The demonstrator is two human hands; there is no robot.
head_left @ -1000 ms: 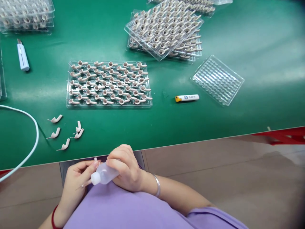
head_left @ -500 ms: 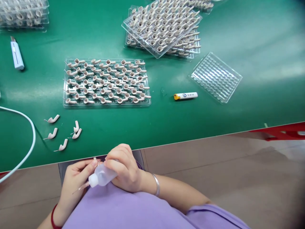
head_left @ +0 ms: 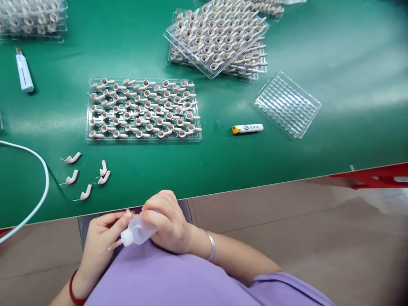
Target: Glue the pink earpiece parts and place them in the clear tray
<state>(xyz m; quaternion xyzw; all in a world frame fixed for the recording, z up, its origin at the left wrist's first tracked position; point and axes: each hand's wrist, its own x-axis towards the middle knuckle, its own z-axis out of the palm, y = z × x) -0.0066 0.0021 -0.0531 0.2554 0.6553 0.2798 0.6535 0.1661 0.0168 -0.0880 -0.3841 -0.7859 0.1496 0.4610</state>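
Observation:
Just off the table's front edge, my right hand (head_left: 167,223) is closed around a small translucent bottle (head_left: 142,229) with a white cap and a thin tip that points down to the left. My left hand (head_left: 103,238) pinches a small pale piece (head_left: 128,212) between thumb and fingertips, close beside the bottle; most of that piece is hidden. Several loose beige parts with thin wires, one of them here (head_left: 85,193), lie on the table to the upper left of my hands. Beyond them sits a clear tray (head_left: 143,141) filled with rows of similar parts.
Stacked filled trays (head_left: 216,38) stand at the back, with another stack (head_left: 32,21) at the back left. A clear tray without parts (head_left: 288,105) and a white-and-yellow lighter (head_left: 247,128) lie to the right. A cutter (head_left: 24,72) and a white cable (head_left: 44,170) are on the left.
The bottle and its tip have shifted slightly right and up. Both hands keep nearly the same pose, and the camera view has moved a little.

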